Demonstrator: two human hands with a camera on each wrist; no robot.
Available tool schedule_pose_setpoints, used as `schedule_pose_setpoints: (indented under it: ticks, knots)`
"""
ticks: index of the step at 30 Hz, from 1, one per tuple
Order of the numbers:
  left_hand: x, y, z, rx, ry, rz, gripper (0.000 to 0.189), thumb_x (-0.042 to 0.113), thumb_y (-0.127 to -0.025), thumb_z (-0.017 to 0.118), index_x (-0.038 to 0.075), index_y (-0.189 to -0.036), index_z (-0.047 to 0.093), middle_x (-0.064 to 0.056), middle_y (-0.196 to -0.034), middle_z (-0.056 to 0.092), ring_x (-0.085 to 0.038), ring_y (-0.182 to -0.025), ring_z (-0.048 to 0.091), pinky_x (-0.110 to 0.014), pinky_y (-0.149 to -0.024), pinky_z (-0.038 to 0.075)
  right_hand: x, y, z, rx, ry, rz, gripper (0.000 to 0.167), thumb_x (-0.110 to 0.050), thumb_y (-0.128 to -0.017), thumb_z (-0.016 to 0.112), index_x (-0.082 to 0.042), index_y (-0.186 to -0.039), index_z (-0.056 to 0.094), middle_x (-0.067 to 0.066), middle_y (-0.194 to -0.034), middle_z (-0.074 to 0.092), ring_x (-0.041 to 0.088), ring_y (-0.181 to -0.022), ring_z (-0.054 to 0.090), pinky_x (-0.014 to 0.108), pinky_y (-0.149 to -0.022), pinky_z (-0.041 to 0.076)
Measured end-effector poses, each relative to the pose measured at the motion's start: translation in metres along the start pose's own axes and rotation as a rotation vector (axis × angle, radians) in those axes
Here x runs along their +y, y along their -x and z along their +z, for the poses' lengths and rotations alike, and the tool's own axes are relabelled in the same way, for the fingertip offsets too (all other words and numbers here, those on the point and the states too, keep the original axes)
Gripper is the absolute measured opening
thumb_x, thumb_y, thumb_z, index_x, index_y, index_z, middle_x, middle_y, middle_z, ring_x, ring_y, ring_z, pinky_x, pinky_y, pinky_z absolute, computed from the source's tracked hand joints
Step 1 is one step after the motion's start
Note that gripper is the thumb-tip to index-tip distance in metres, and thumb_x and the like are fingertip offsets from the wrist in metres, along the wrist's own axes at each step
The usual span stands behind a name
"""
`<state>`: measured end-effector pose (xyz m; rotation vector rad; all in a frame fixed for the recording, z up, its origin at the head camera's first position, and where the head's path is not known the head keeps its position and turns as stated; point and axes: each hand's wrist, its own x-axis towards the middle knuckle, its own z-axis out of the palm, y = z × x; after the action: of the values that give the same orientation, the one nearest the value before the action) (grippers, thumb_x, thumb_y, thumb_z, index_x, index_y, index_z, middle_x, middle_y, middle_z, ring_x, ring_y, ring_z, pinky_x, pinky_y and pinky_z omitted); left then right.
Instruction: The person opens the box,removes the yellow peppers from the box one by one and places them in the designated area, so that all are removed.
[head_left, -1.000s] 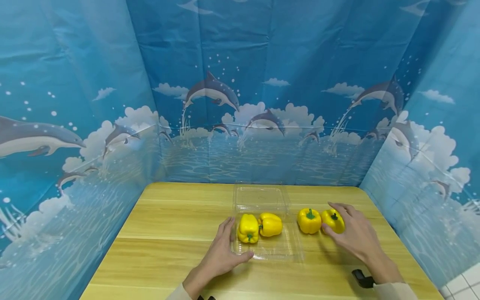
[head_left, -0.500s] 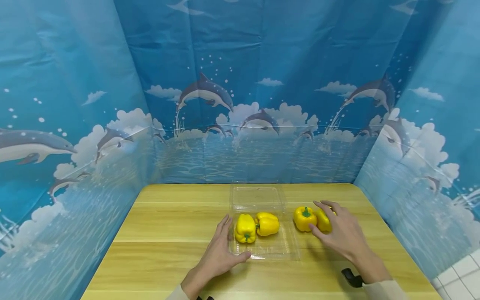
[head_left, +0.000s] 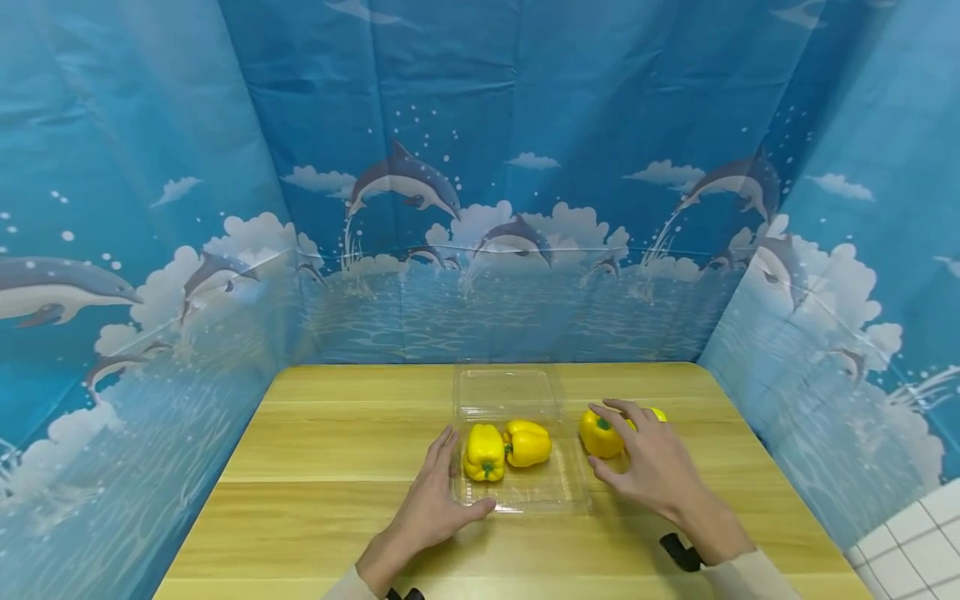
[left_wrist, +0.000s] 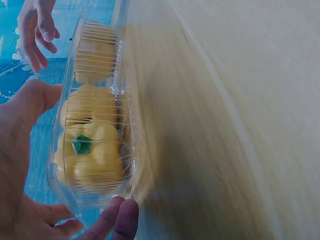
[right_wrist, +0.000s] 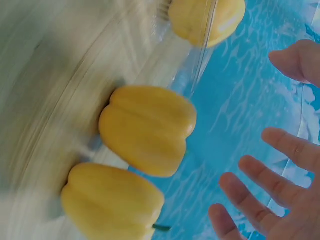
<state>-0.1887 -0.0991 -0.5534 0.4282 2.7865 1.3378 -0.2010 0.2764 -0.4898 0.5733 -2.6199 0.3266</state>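
Note:
A clear plastic clamshell box (head_left: pixel 555 492) lies with its lid (head_left: pixel 504 390) folded back. Inside are two yellow bell peppers, one on its side at the left (head_left: pixel 483 454) and another pepper (head_left: pixel 529 443) beside it. My left hand (head_left: pixel 429 507) spans the box's front left corner, fingers along the side and thumb at the front; its fingertips (left_wrist: pixel 125 219) are by the box end. To the right of the box stand two more yellow peppers, a nearer one (right_wrist: pixel 150 129) and a farther one (right_wrist: pixel 112 200). Over them hovers my right hand (head_left: pixel 656 467), fingers spread, holding nothing and partly hiding them.
A wooden table (head_left: pixel 330 467) carries everything. Blue dolphin-print curtains (head_left: pixel 450 317) close it in at the back and both sides. White tiles (head_left: pixel 922 542) show at the lower right.
My right hand has moved left from the outer loose pepper to over the pepper nearer the box. The left hand stays at the box, and the peppers keep their places.

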Motion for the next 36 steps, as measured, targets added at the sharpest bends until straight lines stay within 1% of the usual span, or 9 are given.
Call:
schedule_pose_setpoints:
  ticks: [4,8,12,15,19,22,28,33,36]
  knots:
    - [0.001,0.000,-0.001,-0.002,-0.006,-0.001,0.131,0.055,-0.090,0.097,0.002,-0.185,0.025,-0.018,-0.196,0.017,-0.051,-0.158,0.059,-0.072,-0.129,0.051,-0.007,-0.005,0.002,-0.029,-0.018,-0.024,0.080,-0.042,-0.093,0.095,-0.021,-0.165,0.066,0.017,-0.160,0.068,0.047,-0.133,0.071,0.073,-0.098,0.060]
    - [0.002,0.000,-0.001,-0.006,-0.012,0.003,0.131,0.056,-0.090,0.097,0.001,-0.184,0.024,-0.019,-0.196,0.017,-0.049,-0.153,0.063,-0.072,-0.128,0.052,-0.013,-0.011,0.004,-0.036,-0.026,-0.064,0.081,-0.040,-0.092,0.096,-0.023,-0.165,0.066,0.016,-0.159,0.068,0.048,-0.134,0.071,0.073,-0.100,0.061]
    - [0.002,-0.002,-0.001,-0.008,-0.018,0.005,0.131,0.056,-0.090,0.097,0.001,-0.184,0.024,-0.019,-0.196,0.018,-0.045,-0.148,0.067,-0.071,-0.126,0.054,-0.017,-0.017,0.007,-0.065,-0.031,-0.091,0.082,-0.040,-0.091,0.097,-0.024,-0.166,0.065,0.016,-0.159,0.068,0.047,-0.133,0.072,0.072,-0.105,0.062]
    - [0.001,-0.002,-0.002,-0.012,-0.020,0.001,0.131,0.057,-0.090,0.096,0.003,-0.185,0.024,-0.019,-0.196,0.017,-0.046,-0.150,0.066,-0.071,-0.127,0.053,-0.021,-0.021,0.009,-0.099,-0.028,-0.094,0.083,-0.041,-0.093,0.096,-0.025,-0.167,0.063,0.015,-0.158,0.067,0.045,-0.134,0.072,0.070,-0.106,0.062]
    - [-0.001,-0.002,-0.001,-0.009,-0.017,-0.001,0.130,0.056,-0.090,0.097,0.002,-0.185,0.025,-0.019,-0.196,0.017,-0.050,-0.158,0.059,-0.072,-0.129,0.050,-0.027,-0.027,0.012,-0.134,-0.033,-0.103,0.083,-0.043,-0.094,0.097,-0.027,-0.167,0.062,0.014,-0.155,0.068,0.042,-0.131,0.072,0.066,-0.101,0.062]
    - [0.000,0.000,0.000,-0.003,-0.021,0.002,0.130,0.056,-0.090,0.097,0.001,-0.184,0.025,-0.020,-0.196,0.018,-0.052,-0.160,0.056,-0.073,-0.129,0.050,-0.031,-0.031,0.014,-0.155,-0.043,-0.115,0.084,-0.043,-0.093,0.098,-0.029,-0.168,0.062,0.013,-0.154,0.068,0.040,-0.129,0.073,0.064,-0.098,0.061]
    - [0.002,0.001,-0.001,-0.007,-0.022,0.002,0.130,0.056,-0.091,0.096,0.000,-0.184,0.026,-0.020,-0.196,0.017,-0.053,-0.159,0.057,-0.074,-0.128,0.050,-0.035,-0.038,0.022,-0.191,-0.062,-0.137,0.088,-0.046,-0.092,0.099,-0.031,-0.170,0.060,0.011,-0.156,0.066,0.038,-0.127,0.073,0.062,-0.099,0.064]
    - [0.003,0.001,-0.002,-0.012,-0.027,-0.002,0.129,0.057,-0.091,0.096,0.000,-0.183,0.026,-0.021,-0.195,0.018,-0.053,-0.161,0.054,-0.073,-0.129,0.050,-0.039,-0.046,0.025,-0.221,-0.085,-0.166,0.091,-0.046,-0.091,0.100,-0.030,-0.171,0.059,0.010,-0.153,0.067,0.032,-0.119,0.074,0.057,-0.092,0.064]
    - [0.003,0.002,-0.001,-0.012,-0.030,0.003,0.129,0.057,-0.091,0.096,-0.001,-0.183,0.027,-0.021,-0.195,0.019,-0.055,-0.162,0.053,-0.074,-0.129,0.050,-0.041,-0.049,0.027,-0.236,-0.095,-0.175,0.092,-0.047,-0.091,0.101,-0.029,-0.171,0.059,0.009,-0.151,0.066,0.031,-0.119,0.073,0.055,-0.093,0.064]
